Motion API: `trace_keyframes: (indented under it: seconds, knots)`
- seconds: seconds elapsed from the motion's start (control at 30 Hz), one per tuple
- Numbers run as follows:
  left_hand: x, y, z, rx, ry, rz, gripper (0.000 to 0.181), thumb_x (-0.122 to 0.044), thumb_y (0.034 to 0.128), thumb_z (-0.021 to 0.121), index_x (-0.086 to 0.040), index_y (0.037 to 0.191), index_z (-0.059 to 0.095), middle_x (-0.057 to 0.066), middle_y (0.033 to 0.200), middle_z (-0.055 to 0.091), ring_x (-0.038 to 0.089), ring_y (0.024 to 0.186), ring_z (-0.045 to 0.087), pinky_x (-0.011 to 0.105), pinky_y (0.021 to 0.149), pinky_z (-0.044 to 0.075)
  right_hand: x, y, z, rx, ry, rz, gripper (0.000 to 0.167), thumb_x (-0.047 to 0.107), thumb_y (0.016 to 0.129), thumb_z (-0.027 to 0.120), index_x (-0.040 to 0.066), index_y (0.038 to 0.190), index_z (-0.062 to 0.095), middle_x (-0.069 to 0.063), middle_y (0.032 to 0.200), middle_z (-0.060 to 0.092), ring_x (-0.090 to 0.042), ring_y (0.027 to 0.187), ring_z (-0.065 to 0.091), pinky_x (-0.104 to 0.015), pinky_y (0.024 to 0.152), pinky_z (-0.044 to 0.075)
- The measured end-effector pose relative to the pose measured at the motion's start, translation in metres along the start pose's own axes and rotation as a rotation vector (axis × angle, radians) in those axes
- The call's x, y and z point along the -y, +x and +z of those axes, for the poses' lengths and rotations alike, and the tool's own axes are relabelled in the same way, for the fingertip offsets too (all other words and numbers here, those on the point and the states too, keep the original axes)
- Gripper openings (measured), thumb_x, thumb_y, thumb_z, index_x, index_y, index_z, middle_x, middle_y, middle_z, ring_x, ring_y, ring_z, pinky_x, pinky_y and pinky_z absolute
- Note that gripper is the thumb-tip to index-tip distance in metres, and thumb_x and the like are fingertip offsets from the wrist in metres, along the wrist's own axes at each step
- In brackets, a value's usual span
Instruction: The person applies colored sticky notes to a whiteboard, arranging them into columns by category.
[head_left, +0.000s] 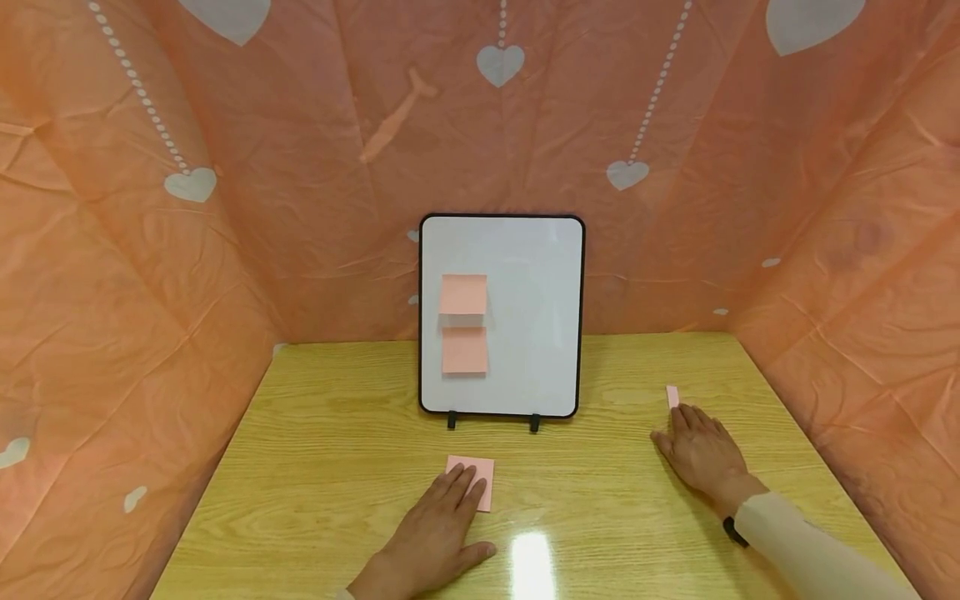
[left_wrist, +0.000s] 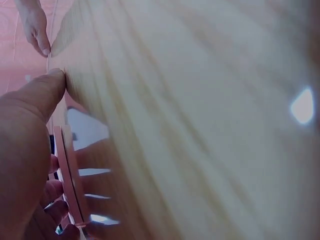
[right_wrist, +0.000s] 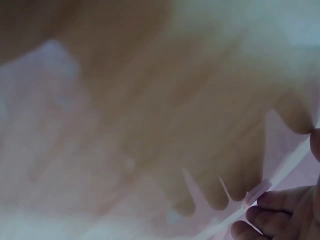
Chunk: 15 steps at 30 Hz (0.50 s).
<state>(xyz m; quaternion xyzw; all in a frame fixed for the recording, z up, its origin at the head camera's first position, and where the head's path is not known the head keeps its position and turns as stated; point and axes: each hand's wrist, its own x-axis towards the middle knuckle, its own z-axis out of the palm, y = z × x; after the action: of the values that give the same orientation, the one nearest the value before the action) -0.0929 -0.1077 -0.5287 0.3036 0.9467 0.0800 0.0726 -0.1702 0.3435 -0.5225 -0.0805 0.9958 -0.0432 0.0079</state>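
My left hand [head_left: 431, 537] lies flat with its fingers extended over a pink sticky-note pad [head_left: 482, 475] in front of the whiteboard [head_left: 536, 317]. In the left wrist view the pad [left_wrist: 70, 175] shows edge-on beside the fingers of that hand [left_wrist: 25, 145]. Farther right, my right hand [head_left: 705, 458] rests on the table, its fingertips at a narrow pink strip [head_left: 672, 395]. The right wrist view shows the strip [right_wrist: 259, 192] by the fingertips of this hand [right_wrist: 285, 212]. Two pink notes, an upper one [head_left: 463, 295] and a lower one [head_left: 464, 350], are stuck on the board's left half.
The whiteboard stands upright on small black feet [head_left: 452, 420] near the back of the wooden table [head_left: 322, 467]. Orange cloth [head_left: 300, 167] with pale hearts hangs behind the table and along both sides.
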Motion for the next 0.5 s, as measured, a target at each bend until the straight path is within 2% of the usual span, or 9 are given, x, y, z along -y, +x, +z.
trace_keyframes:
  seconds: [0.3, 0.5]
  knots:
    - [0.014, -0.015, -0.002, -0.027, -0.048, -0.032, 0.089, -0.07, 0.1039, 0.045, -0.007, 0.165, 0.035, 0.016, 0.172, 0.031, 0.034, 0.16, 0.028, 0.053, 0.129, 0.029, 0.016, -0.012, 0.001, 0.007, 0.005, -0.035, 0.072, 0.042, 0.112, 0.049, -0.019, 0.149, 0.043, -0.04, 0.153, 0.045, -0.058, 0.142, 0.042, -0.071, 0.117, 0.035]
    - [0.022, -0.024, -0.004, -0.047, -0.091, -0.06, 0.089, -0.07, 0.1032, 0.047, -0.005, 0.164, 0.037, 0.017, 0.171, 0.032, 0.036, 0.16, 0.029, 0.055, 0.128, 0.029, 0.039, -0.022, 0.002, -0.034, -0.047, -0.11, 0.066, 0.04, 0.109, 0.056, -0.016, 0.143, 0.052, -0.034, 0.147, 0.055, -0.052, 0.14, 0.05, -0.064, 0.118, 0.04]
